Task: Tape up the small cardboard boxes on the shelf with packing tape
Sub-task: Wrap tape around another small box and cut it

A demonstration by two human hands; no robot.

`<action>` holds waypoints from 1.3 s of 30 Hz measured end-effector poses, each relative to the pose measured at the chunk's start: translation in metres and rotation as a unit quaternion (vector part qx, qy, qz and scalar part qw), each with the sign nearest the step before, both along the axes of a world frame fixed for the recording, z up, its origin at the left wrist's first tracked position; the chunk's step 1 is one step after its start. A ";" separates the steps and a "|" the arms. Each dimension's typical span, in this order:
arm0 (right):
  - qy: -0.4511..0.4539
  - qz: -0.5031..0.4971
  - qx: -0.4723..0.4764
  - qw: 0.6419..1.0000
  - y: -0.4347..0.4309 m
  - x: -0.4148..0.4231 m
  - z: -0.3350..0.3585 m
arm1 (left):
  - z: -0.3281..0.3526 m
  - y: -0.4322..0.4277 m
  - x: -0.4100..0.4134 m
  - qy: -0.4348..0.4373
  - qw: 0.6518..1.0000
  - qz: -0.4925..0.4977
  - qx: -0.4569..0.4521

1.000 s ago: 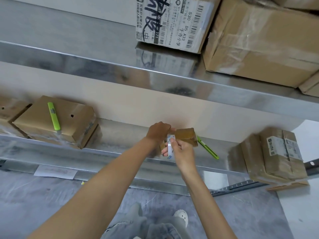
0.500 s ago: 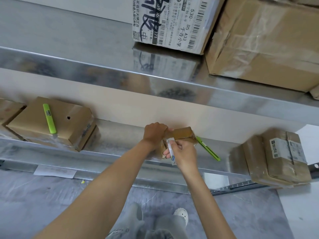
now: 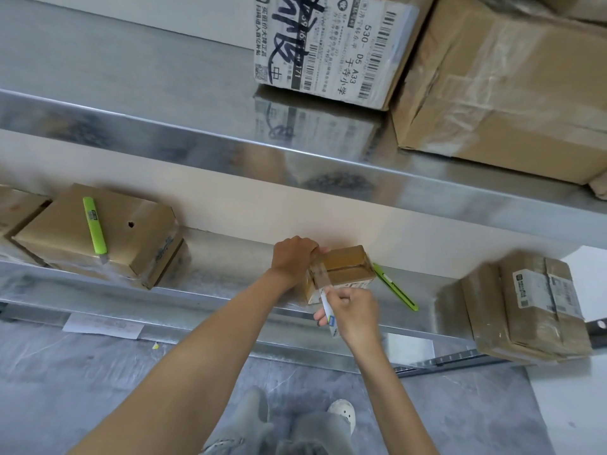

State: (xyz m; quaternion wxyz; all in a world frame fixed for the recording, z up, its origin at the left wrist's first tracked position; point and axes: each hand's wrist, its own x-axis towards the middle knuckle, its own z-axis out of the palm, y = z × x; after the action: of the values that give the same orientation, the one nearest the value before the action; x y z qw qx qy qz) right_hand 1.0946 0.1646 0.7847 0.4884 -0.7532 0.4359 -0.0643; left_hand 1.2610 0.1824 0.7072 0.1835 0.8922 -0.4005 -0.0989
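**Tape stretched from a small box on the lower shelf**

On the shelf (image 3: 230,257), a green cutter (image 3: 94,229) lies on the larger box (image 3: 141,231) at left. Mid-shelf, the left hand (image 3: 294,257) curls over the small box (image 3: 348,269), gripping its left end. A clear tape strip (image 3: 320,277) runs down to the right hand (image 3: 353,311), which pinches what looks like a white-blue tape roll (image 3: 330,318).
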 end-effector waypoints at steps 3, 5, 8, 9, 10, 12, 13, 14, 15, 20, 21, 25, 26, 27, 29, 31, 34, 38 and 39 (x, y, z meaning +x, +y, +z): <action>0.008 0.010 -0.003 1.000 -0.002 -0.001 -0.002 | 0.001 0.001 0.000 0.010 1.000 -0.002 -0.008; 0.018 0.016 -0.002 1.000 -0.003 -0.002 -0.005 | 0.001 0.001 0.000 0.011 1.000 -0.006 -0.014; 0.036 0.008 0.049 0.998 -0.005 -0.009 -0.015 | 0.000 0.001 0.000 0.021 0.999 -0.014 -0.020; 0.032 -0.004 0.079 0.996 -0.006 -0.011 -0.019 | 0.000 0.002 0.000 0.026 0.999 -0.014 -0.022; 0.027 -0.014 0.102 0.994 -0.008 -0.012 -0.023 | 0.000 0.002 0.000 0.031 0.999 -0.014 -0.024; 0.031 -0.023 0.122 0.992 -0.011 -0.013 -0.028 | 0.002 0.002 0.001 0.037 0.999 -0.014 -0.028; 0.033 -0.026 0.128 0.991 -0.012 -0.013 -0.030 | 0.004 0.002 0.000 0.039 0.999 -0.014 -0.028; 0.034 -0.031 0.136 0.990 -0.013 -0.013 -0.031 | 0.004 0.002 0.000 0.042 0.999 -0.014 -0.027; 0.035 -0.035 0.143 0.989 -0.013 -0.013 -0.032 | 0.005 0.002 0.000 0.044 0.999 -0.014 -0.027; 0.065 -0.032 0.143 0.987 -0.016 -0.005 -0.041 | 0.012 -0.004 0.002 0.091 0.996 0.014 0.008; 0.069 -0.030 0.141 0.987 -0.016 -0.002 -0.043 | 0.016 -0.008 0.001 0.092 0.995 0.018 0.023; 0.070 -0.034 0.132 0.988 -0.018 0.008 -0.042 | 0.020 -0.015 -0.012 0.104 0.993 0.063 -0.002; 0.069 -0.035 0.131 0.988 -0.020 0.009 -0.041 | 0.017 -0.013 -0.016 0.107 0.991 0.074 -0.025; 0.071 -0.036 0.126 0.989 -0.021 0.010 -0.040 | 0.014 -0.011 -0.019 0.111 0.989 0.082 -0.044; 0.076 -0.041 0.119 0.989 -0.024 0.011 -0.038 | 0.011 -0.006 -0.021 0.145 0.985 0.078 -0.055; 0.078 -0.044 0.128 0.988 -0.027 0.012 -0.041 | 0.005 0.001 -0.017 0.223 0.972 0.054 -0.043; 0.075 -0.047 0.144 0.986 -0.027 0.014 -0.046 | 0.002 0.017 -0.015 0.353 0.935 -0.009 -0.040; 0.070 -0.043 0.145 0.986 -0.026 0.016 -0.048 | -0.001 0.023 -0.017 0.420 0.903 0.000 -0.086; 0.074 -0.040 0.140 0.987 -0.026 0.016 -0.047 | -0.001 0.021 -0.018 0.430 0.896 0.019 -0.106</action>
State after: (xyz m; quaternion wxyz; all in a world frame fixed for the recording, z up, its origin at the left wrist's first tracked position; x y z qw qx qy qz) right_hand 1.1102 0.1388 0.7376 0.5522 -0.6619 0.5057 0.0340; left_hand 1.2427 0.2039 0.7064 0.4329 0.7452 -0.2737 -0.4270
